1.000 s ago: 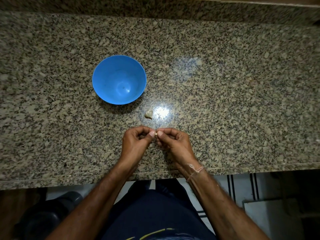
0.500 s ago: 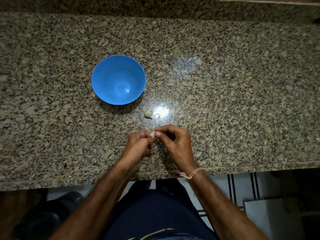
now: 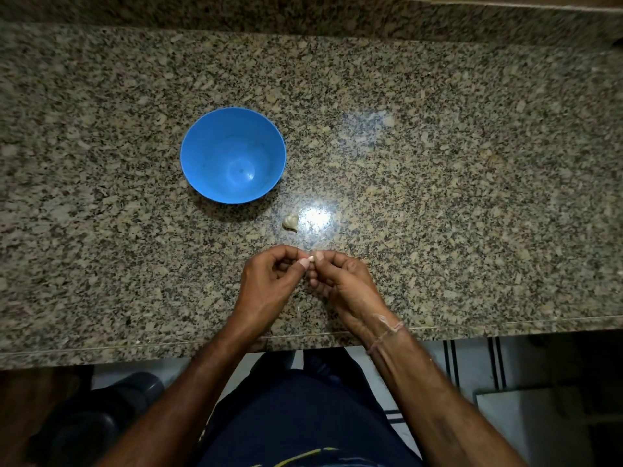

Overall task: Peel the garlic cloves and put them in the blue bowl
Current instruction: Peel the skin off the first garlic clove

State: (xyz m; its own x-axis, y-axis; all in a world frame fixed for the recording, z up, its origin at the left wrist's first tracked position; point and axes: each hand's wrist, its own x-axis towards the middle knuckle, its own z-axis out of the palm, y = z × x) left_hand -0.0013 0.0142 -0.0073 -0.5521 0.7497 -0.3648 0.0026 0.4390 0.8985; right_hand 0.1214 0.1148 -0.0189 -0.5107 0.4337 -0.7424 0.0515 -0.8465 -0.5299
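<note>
left grip (image 3: 266, 284): fingers curled, thumb and forefinger tips pinch the held clove from its left side.
right grip (image 3: 347, 284): fingers curled too, thumb and forefinger tips pinch the same clove from the right; the two grips meet tip to tip.
held clove (image 3: 312, 259): small, pale, only a sliver shows between the fingertips, up off the surface near its front edge; cannot tell how much skin is on it.
loose garlic piece (image 3: 290, 223): lies on the surface just beyond the hands, beside a bright glare spot, apart from the bowl.
blue bowl (image 3: 209, 153): upright, beyond and left of the hands, near the loose piece.
surface (image 3: 438, 197): speckled granite.
thread band (image 3: 384, 335): thin, around the right wrist.
</note>
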